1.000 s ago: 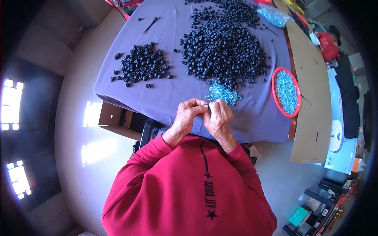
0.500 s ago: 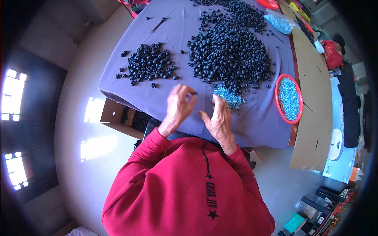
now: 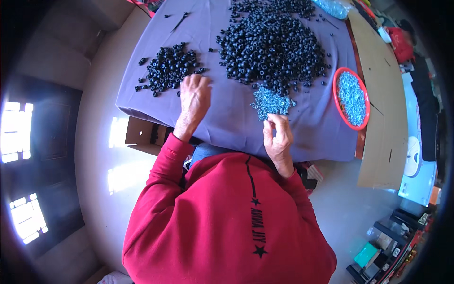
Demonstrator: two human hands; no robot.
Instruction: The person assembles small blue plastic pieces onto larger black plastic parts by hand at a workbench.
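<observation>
Small blue pieces [image 3: 272, 101] — just beyond right hand [image 3: 279, 138]

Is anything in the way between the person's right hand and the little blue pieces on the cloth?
Nothing visible is: the right hand is right at the near edge of the small blue pile. The large heap of black beads lies on the far side, not between them.

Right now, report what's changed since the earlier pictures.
The left hand moved left and forward from the right hand to the smaller black pile; its dark piece no longer shows. The right hand's thumb-finger gap narrowed beside the blue pieces. Large black pile and red bowl stayed.
</observation>
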